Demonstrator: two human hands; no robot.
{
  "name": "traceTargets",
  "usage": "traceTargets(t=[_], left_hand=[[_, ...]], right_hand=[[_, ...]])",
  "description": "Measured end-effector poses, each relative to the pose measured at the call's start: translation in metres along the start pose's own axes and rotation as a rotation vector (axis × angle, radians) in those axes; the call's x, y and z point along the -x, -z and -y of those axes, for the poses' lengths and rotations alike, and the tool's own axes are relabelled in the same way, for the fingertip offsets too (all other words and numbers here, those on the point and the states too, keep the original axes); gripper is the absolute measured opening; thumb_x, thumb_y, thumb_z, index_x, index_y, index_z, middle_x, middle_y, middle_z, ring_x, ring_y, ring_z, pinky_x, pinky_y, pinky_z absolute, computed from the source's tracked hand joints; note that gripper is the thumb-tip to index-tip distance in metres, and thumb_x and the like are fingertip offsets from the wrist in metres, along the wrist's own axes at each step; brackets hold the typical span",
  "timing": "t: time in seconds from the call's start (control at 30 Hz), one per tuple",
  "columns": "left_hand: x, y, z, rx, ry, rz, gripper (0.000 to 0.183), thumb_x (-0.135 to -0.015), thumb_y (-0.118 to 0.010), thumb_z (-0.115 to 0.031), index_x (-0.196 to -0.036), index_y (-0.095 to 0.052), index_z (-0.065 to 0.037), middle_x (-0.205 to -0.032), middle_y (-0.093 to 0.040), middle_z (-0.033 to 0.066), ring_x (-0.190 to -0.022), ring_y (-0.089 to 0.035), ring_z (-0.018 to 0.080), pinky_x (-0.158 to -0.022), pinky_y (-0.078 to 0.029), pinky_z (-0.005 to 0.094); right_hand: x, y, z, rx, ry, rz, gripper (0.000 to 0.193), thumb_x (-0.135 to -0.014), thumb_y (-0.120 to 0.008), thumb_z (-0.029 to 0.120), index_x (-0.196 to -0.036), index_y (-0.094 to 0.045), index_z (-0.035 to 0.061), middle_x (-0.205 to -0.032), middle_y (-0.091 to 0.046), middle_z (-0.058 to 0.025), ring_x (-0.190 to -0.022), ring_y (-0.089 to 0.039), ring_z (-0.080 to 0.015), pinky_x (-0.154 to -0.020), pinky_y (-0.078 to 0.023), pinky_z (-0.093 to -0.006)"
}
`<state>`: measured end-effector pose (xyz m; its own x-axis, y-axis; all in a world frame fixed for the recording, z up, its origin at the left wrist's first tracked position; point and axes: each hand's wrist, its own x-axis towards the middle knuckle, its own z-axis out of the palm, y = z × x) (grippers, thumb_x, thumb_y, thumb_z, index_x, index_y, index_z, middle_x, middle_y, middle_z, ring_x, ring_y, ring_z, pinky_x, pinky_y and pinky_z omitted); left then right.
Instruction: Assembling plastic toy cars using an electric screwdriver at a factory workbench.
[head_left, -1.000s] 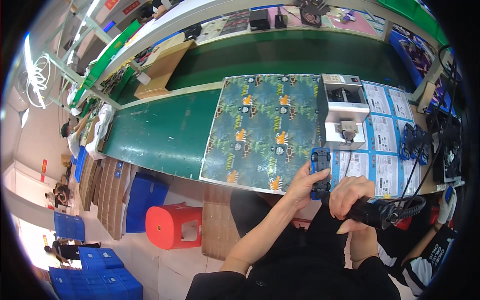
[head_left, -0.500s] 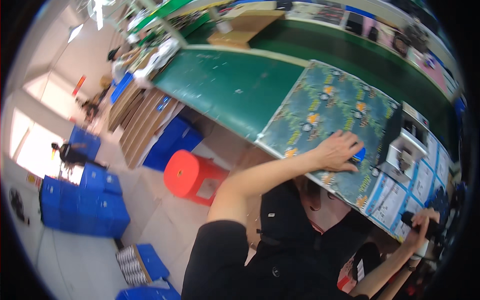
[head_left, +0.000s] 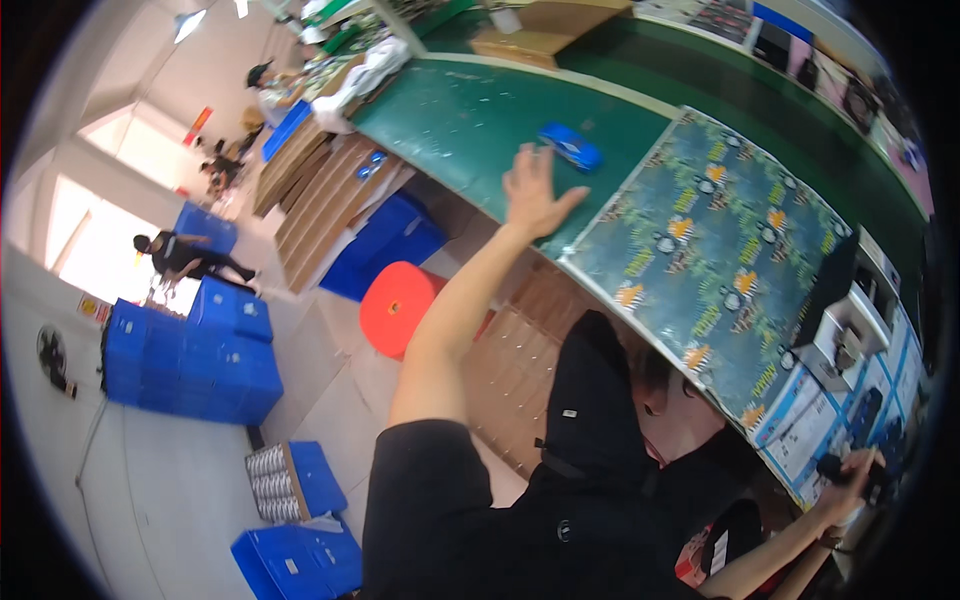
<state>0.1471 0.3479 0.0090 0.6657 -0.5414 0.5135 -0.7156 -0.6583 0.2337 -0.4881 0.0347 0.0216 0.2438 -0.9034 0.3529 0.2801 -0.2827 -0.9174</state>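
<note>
- Left hand (head_left: 537, 198): fingers spread, holding nothing.
- Blue toy car (head_left: 571, 147): set down on the green tabletop (head_left: 455, 125), just beyond the left hand; this placement appears done.
- Right hand (head_left: 855, 478): closed around a black tool (head_left: 830, 467).
- Dark-blue items (head_left: 866, 411), just beyond the right hand: apparently remaining, not in hand.

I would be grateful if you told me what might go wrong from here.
The blue toy car rests loose on the green tabletop, close to the open left hand; a careless brush of the fingers might knock it askew. At the far right, the right hand holds a black tool close to another person's forearm, so the two arms might bump.
</note>
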Motion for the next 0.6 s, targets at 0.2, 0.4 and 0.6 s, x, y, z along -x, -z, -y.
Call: traceTargets(t=[0.2,0.4,0.6], left_hand=[[0.004,0.001,-0.004,-0.036,-0.088,-0.058,0.082,-0.085,-0.067,-0.053,-0.143,-0.041,-0.002,-0.152,-0.032,0.0253,-0.14,-0.032,0.0407,-0.114,-0.022,0.0559],[0.005,-0.017,-0.116,0.191,-0.35,-0.12,0.059,-0.086,-0.072,-0.027,-0.133,-0.049,-0.001,-0.147,-0.04,0.0231,-0.135,-0.038,0.0404,-0.112,-0.028,0.0509],[0.018,0.031,-0.308,0.595,-0.66,-0.158,0.043,-0.084,-0.069,-0.003,-0.125,-0.057,0.0,-0.143,-0.047,0.0211,-0.132,-0.045,0.036,-0.11,-0.035,0.0439]], right_hand=[[0.008,-0.038,0.007,0.151,0.123,-0.096,0.016,-0.094,-0.063,0.011,-0.102,-0.057,-0.0017,-0.067,-0.048,-0.0007,-0.057,-0.045,-0.0095,-0.058,-0.038,-0.0241],[0.023,-0.043,0.015,0.118,0.096,-0.18,0.017,-0.087,-0.067,0.001,-0.099,-0.056,0.0045,-0.069,-0.054,-0.0027,-0.054,-0.05,-0.0106,-0.053,-0.042,-0.024],[0.022,-0.084,0.02,-0.026,-0.1,-0.214,0.036,-0.073,-0.084,-0.003,-0.098,-0.06,0.0084,-0.087,-0.056,0.0017,-0.074,-0.054,-0.0076,-0.064,-0.047,-0.0239]])
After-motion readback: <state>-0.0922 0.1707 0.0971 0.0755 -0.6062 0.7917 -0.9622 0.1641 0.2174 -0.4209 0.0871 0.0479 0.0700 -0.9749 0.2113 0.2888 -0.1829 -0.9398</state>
